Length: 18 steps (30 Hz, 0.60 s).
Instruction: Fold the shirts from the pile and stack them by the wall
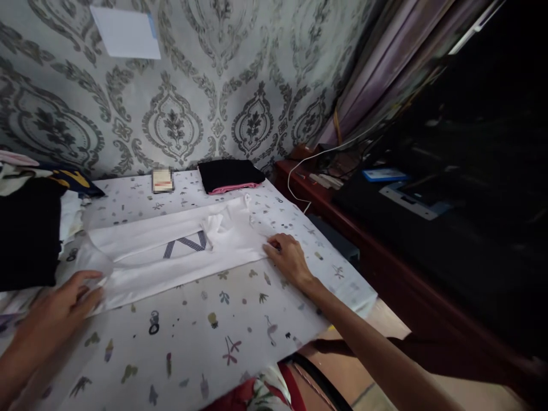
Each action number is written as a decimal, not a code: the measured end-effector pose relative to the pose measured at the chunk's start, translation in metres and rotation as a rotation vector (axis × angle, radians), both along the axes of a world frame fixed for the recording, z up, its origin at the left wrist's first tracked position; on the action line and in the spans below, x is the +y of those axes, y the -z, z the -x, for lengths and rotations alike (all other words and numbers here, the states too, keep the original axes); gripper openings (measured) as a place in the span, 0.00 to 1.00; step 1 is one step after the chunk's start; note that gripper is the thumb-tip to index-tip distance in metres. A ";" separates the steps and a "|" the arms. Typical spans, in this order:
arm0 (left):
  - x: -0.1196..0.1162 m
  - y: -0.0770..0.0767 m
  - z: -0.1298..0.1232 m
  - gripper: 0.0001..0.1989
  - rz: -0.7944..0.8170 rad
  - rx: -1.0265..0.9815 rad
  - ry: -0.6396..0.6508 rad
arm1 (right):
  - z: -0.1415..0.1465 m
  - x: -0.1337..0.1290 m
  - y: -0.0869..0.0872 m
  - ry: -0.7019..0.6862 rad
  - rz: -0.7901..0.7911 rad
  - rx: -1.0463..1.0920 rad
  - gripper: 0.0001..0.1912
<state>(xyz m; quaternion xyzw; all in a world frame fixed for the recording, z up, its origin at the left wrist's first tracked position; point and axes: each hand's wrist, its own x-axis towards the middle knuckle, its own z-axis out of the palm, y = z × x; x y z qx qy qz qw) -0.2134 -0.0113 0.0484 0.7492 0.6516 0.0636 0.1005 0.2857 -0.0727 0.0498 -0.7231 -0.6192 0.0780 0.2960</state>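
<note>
A white T-shirt [158, 279] lies spread lengthwise on the patterned tablecloth [180, 342], its long sides folded inward. Dark striped lettering shows in the gap between the folds, and a crumpled bit of white cloth rests on top toward the right. My left hand [64, 308] pinches the near left corner of the shirt between thumb and fingers. At the opposite end, my right hand [289, 260] has its fingers closed on the shirt's right edge.
A folded black garment [231, 174] with a pink edge lies at the back, near a small card-like box [163, 180]. Dark clothes [29, 234] are piled at the left. On the right stands a reddish-brown desk [363, 228] with a white cable [295, 171] and a blue item [385, 174].
</note>
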 end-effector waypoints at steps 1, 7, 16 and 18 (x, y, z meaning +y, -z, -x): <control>-0.003 -0.004 -0.004 0.19 0.014 0.050 -0.005 | 0.000 -0.001 0.003 0.004 0.004 -0.013 0.09; -0.004 -0.046 -0.081 0.24 -0.161 0.175 0.175 | 0.007 0.009 -0.002 -0.011 -0.067 -0.110 0.11; 0.077 -0.042 -0.249 0.24 -0.042 -0.367 0.546 | 0.053 0.094 -0.007 -0.388 0.026 -0.147 0.16; 0.082 -0.038 -0.247 0.22 -0.002 -0.304 0.496 | 0.053 0.100 0.002 -0.389 0.012 -0.162 0.18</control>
